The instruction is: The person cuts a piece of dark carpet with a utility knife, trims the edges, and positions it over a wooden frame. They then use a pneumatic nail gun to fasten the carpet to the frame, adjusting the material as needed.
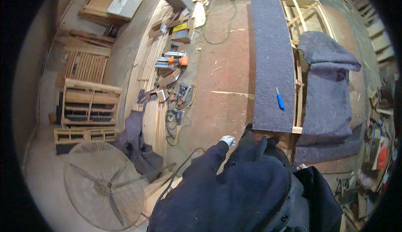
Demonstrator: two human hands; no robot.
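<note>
Far left of the long, flat blue-grey felt strip (272, 56), pale slatted wooden frames (90, 104) near a wall. Also well left of the strip, beyond its near end, a large round wire-caged fan (101, 187) with dark blades. Closer to the strip on that side, a crumpled dark grey cloth (136, 138), then long pale wooden boards (155, 125), small brown cardboard boxes (168, 78) and orange-and-grey tools (183, 60). Just left of the strip's near end, the left hand (228, 140), seemingly white-gloved, past a dark blue sleeve (211, 156); fingers apparently bent, too small to tell whether together or apart. On the strip itself, toward its near end and right edge, a slim blue-handled knife (280, 102), blade toward the far end. Along the strip's right edge, a long pale wooden frame (297, 130). Beyond the strip's near right corner, the right hand (302, 166), mostly hidden by clothing; cannot tell its state. Right of the strip, a loose, folded blue-grey felt piece (328, 94), draped partly over the frame.
</note>
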